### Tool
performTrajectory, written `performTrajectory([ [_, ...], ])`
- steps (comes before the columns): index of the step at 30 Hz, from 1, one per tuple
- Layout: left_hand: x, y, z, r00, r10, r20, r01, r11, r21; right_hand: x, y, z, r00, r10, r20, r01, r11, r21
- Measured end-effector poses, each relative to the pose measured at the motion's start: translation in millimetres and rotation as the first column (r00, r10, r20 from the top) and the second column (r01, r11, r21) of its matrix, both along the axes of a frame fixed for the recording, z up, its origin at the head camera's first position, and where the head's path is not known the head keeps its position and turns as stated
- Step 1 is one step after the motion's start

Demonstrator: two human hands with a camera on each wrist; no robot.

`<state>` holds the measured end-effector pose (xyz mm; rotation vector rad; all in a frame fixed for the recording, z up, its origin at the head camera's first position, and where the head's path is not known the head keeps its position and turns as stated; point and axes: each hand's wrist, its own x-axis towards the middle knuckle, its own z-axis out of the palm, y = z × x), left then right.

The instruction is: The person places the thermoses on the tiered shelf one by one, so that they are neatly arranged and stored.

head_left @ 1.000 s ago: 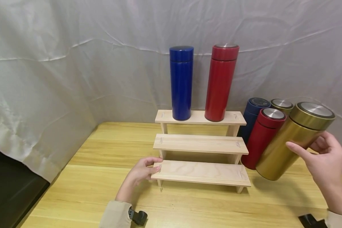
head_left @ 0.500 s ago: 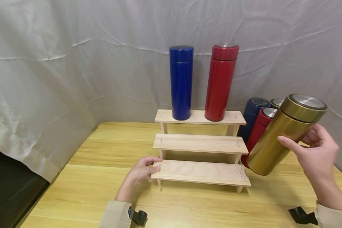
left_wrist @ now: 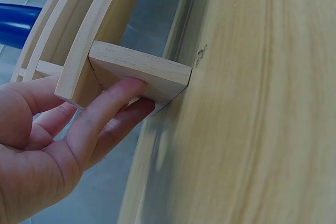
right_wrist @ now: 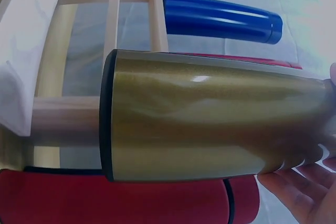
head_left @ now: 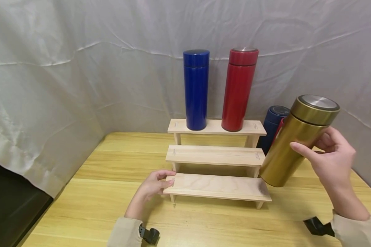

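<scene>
At the right, my right hand (head_left: 335, 161) grips a gold thermos bottle (head_left: 284, 154) with a silver-topped lid, thumb across its front. The bottle leans, its lid tipped right and its base beside the right end of the lowest shelf. My left hand (head_left: 154, 185) holds the left end of a three-step wooden display stand (head_left: 216, 187), thumb on the lowest shelf. In the left wrist view, fingertips (left_wrist: 128, 85) press against the outside of its leg. A blue thermos (head_left: 196, 94) and a red thermos (head_left: 239, 94) stand upright on the top shelf.
Behind the gold bottle, a navy thermos (head_left: 271, 125) stands right of the stand. A second red thermos (right_wrist: 131, 200), mostly hidden in the head view, shows in the right wrist view. Grey cloth (head_left: 126, 68) hangs behind the wooden table (head_left: 111, 164); something black (head_left: 12, 192) lies at left.
My right hand has carried the tilted gold thermos left and slightly up, toward the stand's right end, covering more of the bottles behind. The left hand has stayed on the stand.
</scene>
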<state>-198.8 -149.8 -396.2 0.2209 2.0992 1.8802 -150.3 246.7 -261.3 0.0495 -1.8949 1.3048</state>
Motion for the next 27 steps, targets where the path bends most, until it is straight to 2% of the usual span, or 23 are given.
performTrajectory([
  [10,0.7,0,2.3,1.0,-0.002,0.005,0.002,1.0,0.016,-4.2,-17,7.3,1.0,0.021,0.0,-0.021,1.0,-0.013],
  [18,0.1,0,0.4,1.0,0.005,0.004,-0.005,1.0,0.0,-10.8,-34,10.2,0.988,0.136,-0.069,-0.142,0.985,-0.097],
  [22,-1.1,0,-1.3,1.0,0.012,-0.001,-0.012,1.0,-0.016,-14.3,-44,11.5,0.969,0.222,-0.107,-0.236,0.96,-0.148],
  [24,-1.2,0,-1.9,1.0,0.011,-0.002,-0.011,1.0,-0.014,-16.0,-50,12.4,0.972,0.217,-0.091,-0.228,0.965,-0.13],
  [27,-0.6,0,-2.2,1.0,0.008,0.005,-0.008,1.0,0.002,-17.8,-59,12.5,0.984,0.17,-0.057,-0.173,0.983,-0.058],
])
